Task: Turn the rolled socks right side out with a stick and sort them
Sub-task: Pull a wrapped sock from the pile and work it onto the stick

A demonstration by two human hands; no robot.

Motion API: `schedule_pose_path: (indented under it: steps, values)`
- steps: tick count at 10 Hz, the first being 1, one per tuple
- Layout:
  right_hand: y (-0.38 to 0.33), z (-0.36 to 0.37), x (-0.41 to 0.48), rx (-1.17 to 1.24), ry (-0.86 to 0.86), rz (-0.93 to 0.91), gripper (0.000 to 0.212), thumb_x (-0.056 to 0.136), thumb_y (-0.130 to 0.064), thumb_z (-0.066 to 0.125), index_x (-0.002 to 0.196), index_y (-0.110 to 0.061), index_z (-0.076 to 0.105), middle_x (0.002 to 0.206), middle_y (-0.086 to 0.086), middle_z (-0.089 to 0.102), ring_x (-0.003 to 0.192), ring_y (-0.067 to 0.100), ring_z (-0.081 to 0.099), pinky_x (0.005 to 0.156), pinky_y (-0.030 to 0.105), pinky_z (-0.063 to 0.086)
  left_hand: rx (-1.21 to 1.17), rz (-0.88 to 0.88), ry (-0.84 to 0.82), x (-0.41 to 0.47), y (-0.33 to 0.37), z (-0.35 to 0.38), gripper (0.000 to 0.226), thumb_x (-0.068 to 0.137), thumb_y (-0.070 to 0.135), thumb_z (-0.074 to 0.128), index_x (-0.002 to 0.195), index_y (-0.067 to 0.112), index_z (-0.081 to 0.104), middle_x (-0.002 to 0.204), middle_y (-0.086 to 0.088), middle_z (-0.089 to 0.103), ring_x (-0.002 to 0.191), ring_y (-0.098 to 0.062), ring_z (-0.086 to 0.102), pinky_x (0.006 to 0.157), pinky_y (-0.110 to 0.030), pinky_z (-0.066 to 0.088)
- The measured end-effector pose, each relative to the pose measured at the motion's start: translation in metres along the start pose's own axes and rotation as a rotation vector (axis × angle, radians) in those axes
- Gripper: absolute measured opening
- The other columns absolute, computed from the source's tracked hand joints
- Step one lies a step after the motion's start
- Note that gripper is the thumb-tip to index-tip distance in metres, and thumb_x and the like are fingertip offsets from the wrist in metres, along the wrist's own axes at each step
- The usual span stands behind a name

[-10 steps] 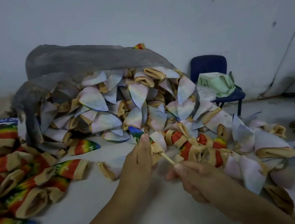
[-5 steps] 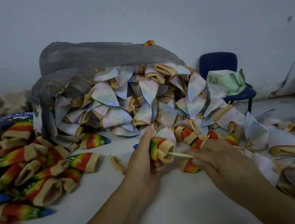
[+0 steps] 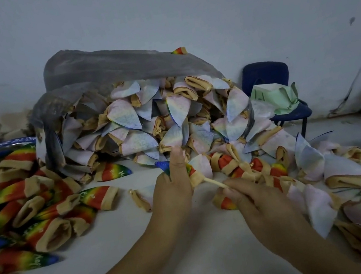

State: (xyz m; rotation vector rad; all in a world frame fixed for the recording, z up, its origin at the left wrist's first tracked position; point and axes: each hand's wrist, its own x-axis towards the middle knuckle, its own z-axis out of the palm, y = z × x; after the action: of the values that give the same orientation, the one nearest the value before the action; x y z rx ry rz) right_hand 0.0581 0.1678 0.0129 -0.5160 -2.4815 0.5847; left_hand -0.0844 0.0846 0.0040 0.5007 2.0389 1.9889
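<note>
Where the white surface (image 3: 122, 254) carries the work, a grey plastic bag (image 3: 104, 70) lies on its side at the far edge. A heap of pale inside-out socks (image 3: 128, 119) spills from its mouth toward the right edge. Turned rainbow socks (image 3: 31, 209) form the sorted pile along the left edge.

Near the middle of the surface, just in front of the heap, the left grip (image 3: 174, 192) is clenched round the sock in hand (image 3: 195, 177). Its blue toe shows beyond the fingers and its tan cuff faces right. The right grip (image 3: 265, 206) pinches a thin pale stick (image 3: 214, 183) whose far end enters that cuff.

The sock appears almost wholly right side out, so the turning step is judged near its end; it is not yet placed on the left pile. Knit fabric of this kind is likely light, soft and stretchy, with no stiffness of its own. It probably bunches and slips along the stick unless held at the thicker cuff band, the firmest place to take hold. The stick seems rigid but slender; a hold close to the cuff should limit bending.
</note>
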Motion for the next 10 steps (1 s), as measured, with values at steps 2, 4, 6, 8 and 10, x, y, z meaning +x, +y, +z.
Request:
schedule_pose_path:
  steps: [2,4,6,8,10]
  values:
    - [-0.003,0.004,0.0,0.517,-0.323,0.326,0.024,0.094,-0.039,0.048,0.084,-0.044,0.069,0.053,-0.017,0.054,0.053,-0.004,0.05,0.052,0.012,0.038,0.012,0.059,-0.051,0.0,-0.004,0.001,0.083,0.061,0.099,0.015,0.052,0.024,0.049,0.044,0.01,0.053,0.048,-0.004,0.051,0.063,-0.033,0.045]
    - [0.019,-0.013,0.005,-0.164,-0.083,-0.013,0.031,0.094,-0.051,0.034,0.092,-0.037,0.062,0.063,-0.019,0.051,0.066,-0.003,0.049,0.058,0.015,0.034,0.057,-0.06,-0.048,0.004,-0.02,0.003,0.092,0.057,0.088,0.006,0.068,0.015,0.061,0.062,0.006,0.063,0.066,-0.008,0.057,0.063,-0.023,0.038]
    - [0.029,-0.023,0.003,-0.29,-0.025,-0.045,0.034,0.094,-0.053,0.027,0.089,-0.042,0.058,0.061,-0.02,0.044,0.059,-0.004,0.043,0.056,0.011,0.029,0.085,0.048,-0.189,0.008,-0.023,0.003,0.1,0.067,0.088,0.006,0.064,0.01,0.068,0.05,0.004,0.057,0.046,-0.001,0.051,0.062,-0.025,0.04]
    - [0.03,-0.019,0.007,0.012,-0.121,-0.094,0.034,0.088,-0.056,0.033,0.074,-0.035,0.056,0.06,-0.008,0.051,0.059,0.009,0.049,0.055,0.028,0.039,0.029,0.005,-0.235,0.008,-0.008,0.004,0.073,0.095,0.066,0.027,0.047,0.031,0.068,0.04,0.008,0.047,0.038,-0.001,0.043,0.047,-0.024,0.039]
    - [0.034,-0.01,0.005,0.373,-0.223,0.0,0.022,0.084,-0.05,0.046,0.08,-0.043,0.066,0.056,-0.015,0.049,0.055,-0.001,0.044,0.052,0.01,0.034,0.213,0.004,-0.239,-0.001,-0.005,0.005,0.066,0.092,0.067,0.034,0.072,0.012,0.064,0.062,0.001,0.064,0.07,-0.016,0.062,0.073,-0.033,0.05]
